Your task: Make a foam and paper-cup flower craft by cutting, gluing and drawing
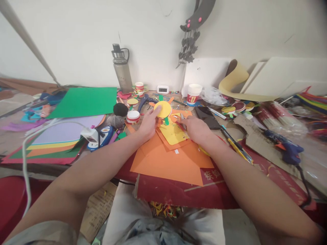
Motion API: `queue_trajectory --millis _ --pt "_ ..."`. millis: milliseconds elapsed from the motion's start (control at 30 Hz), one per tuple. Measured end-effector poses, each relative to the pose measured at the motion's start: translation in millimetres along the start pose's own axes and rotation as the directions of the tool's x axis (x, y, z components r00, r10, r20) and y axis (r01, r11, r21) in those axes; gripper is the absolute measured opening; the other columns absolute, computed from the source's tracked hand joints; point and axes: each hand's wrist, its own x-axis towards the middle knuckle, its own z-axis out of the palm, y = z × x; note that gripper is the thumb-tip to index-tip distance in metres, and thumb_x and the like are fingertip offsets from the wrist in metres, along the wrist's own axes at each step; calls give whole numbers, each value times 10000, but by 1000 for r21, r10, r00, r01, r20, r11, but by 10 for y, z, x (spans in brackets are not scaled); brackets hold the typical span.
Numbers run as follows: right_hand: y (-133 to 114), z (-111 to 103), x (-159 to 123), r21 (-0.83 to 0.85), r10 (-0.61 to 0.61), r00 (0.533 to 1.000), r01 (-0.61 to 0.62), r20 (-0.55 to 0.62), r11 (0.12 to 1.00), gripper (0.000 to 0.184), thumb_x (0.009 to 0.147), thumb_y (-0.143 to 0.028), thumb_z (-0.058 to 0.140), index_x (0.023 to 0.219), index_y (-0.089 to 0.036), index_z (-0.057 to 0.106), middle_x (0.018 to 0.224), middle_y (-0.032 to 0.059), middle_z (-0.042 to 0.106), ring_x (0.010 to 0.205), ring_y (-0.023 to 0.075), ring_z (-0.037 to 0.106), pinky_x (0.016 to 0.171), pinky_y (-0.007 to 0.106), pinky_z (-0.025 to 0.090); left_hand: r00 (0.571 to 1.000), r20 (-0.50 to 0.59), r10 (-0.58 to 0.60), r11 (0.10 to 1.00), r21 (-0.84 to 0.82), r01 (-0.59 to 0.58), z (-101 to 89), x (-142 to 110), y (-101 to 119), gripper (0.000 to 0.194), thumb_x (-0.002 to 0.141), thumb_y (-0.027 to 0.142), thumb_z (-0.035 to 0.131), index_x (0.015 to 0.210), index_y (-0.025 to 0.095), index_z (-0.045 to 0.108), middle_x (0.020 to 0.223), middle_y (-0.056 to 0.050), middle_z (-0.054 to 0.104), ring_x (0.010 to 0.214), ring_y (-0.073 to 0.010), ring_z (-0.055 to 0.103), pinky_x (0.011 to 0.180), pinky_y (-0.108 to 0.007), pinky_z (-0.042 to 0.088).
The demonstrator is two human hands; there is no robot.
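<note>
Left hand (150, 123) pinches a round yellow disc (165, 109) with green and orange tabs (160, 97); right hand (196, 128) curled, contents unclear.

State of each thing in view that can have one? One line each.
Left hand: gripping yellow-topped piece
Yellow-topped piece: held, yellow face showing
Right hand: by yellow paper, grip unclear
Bottle: upright, lid on
Paper cups: stacked, upright
Phone: flat, screen dark
Utility knife: lying down, blade unclear
Glue gun: lying down, cord attached
Green sheet: lying unfolded
Clock: upright, digits unreadable
</note>
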Motion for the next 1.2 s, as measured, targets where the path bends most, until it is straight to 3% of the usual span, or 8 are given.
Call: queue_trajectory --millis 233,433,600,700,933,1200 --pt "61 41 62 -41 -83 992 79 -92 996 412 1065 -104 478 1256 -183 834 1219 163 807 1166 298 699 887 349 470 1000 15 -2 1000 4 2 13 -12 9 232 927 359 825 1008 154 752 908 -57 819 674 -123 674 610 -248 507" --pt "147 103 120 26 -136 984 140 -112 990 356 1020 -88 533 1191 -163 836 1207 153 796 1126 261 672 918 335 450 999 30 -17 1000 -15 18 30 -11 23 292 758 250 887 988 159 733 966 -67 829 1017 -218 797 907 -311 623" --pt "100 158 131 66 -8 988 19 -154 998 365 1032 -147 528 1162 -246 854 1256 144 762 1264 312 637 915 382 435 999 -4 -40 999 -3 40 55 -27 36 347 670 235 900 939 171 691 890 -50 808 1048 -256 805 938 -359 639" --pt "55 160 131 146 60 984 -36 -166 989 360 1058 -169 498 1164 -233 836 1262 135 774 1268 305 649 955 413 413 1000 7 -27 1000 4 27 61 -33 35 384 642 247 913 936 167 680 921 -53 813 1033 -248 806 917 -345 639" --pt "37 119 97 212 34 985 2 -167 977 266 1088 -299 549 1116 -212 798 1152 122 807 1137 268 693 929 385 400 998 39 -40 999 10 39 47 -43 21 442 667 303 943 1014 165 705 970 -64 836 940 -234 816 911 -371 651" --pt "32 110 80 184 31 988 -2 -151 983 271 1074 -302 554 1148 -226 804 1167 119 803 1121 276 700 941 402 428 998 46 -49 999 -21 50 60 -56 35 420 637 290 978 944 167 719 1016 -93 840 1107 -285 806 988 -398 642"
